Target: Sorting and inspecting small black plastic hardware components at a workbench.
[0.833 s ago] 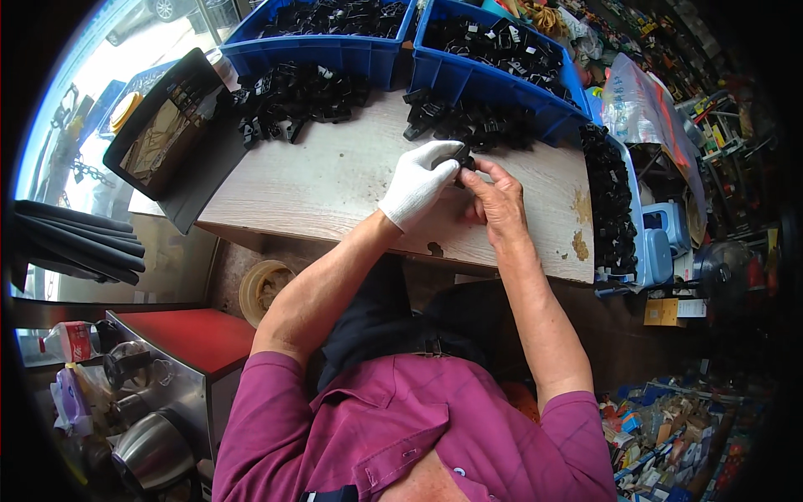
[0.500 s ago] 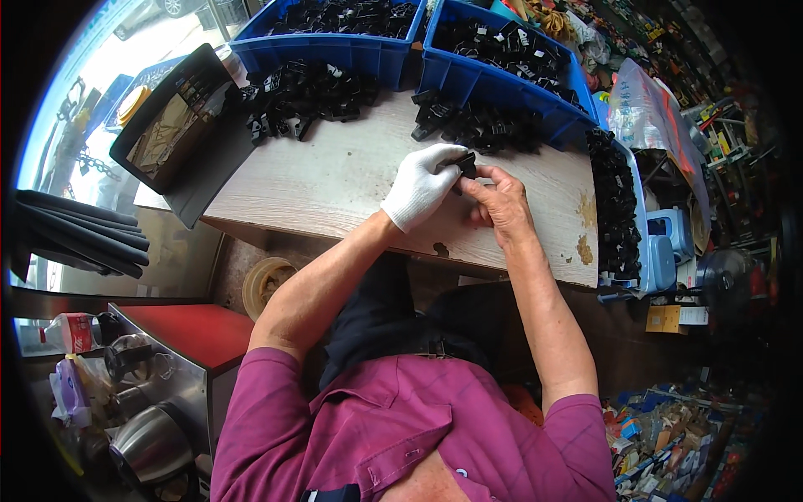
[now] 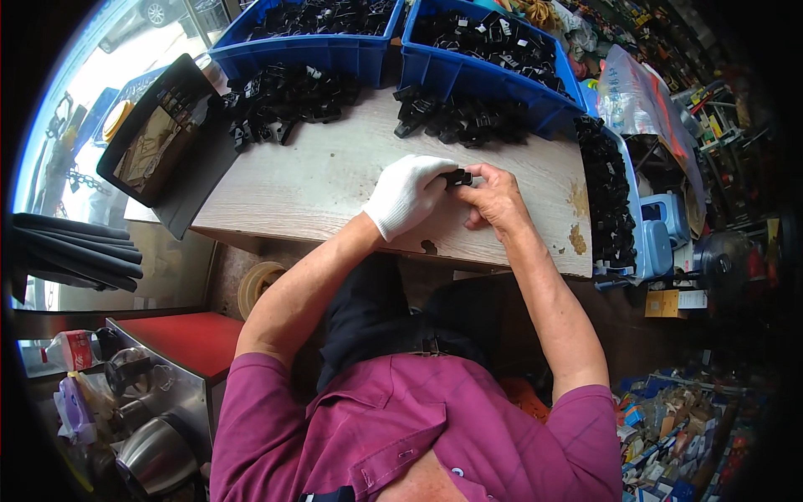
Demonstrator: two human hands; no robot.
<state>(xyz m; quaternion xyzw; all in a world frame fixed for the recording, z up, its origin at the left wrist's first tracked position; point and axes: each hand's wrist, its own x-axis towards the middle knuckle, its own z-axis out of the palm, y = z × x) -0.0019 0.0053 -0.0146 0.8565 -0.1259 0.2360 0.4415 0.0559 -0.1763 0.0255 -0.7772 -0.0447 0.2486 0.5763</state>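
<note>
Left grip (image 3: 408,194): gloved, clamped on the black piece (image 3: 459,177)
Right grip (image 3: 499,203): pinching its right end
Black piece: over the desk (image 3: 314,186), right of middle
New: it's tipped flatter, so still mid-handling I guess

2 hands (image 3: 406,197) (image 3: 498,201), 1 glove (image 3: 397,191); 2 tabletop heaps (image 3: 293,96) (image 3: 468,121)

Window (image 3: 96,58) at 10 o'clock, strong daylight coming in, outside nearly blown out. Pale wood-grain table (image 3: 309,180) at 12, brown worn patches (image 3: 577,240) between 2 and 3. Metal cabinet (image 3: 180,339) at 8, red top. Brown floor (image 3: 228,268) at 9, shadowed. Dense clutter (image 3: 719,125) at 2, dim; another heap (image 3: 669,443) at 4.
</note>
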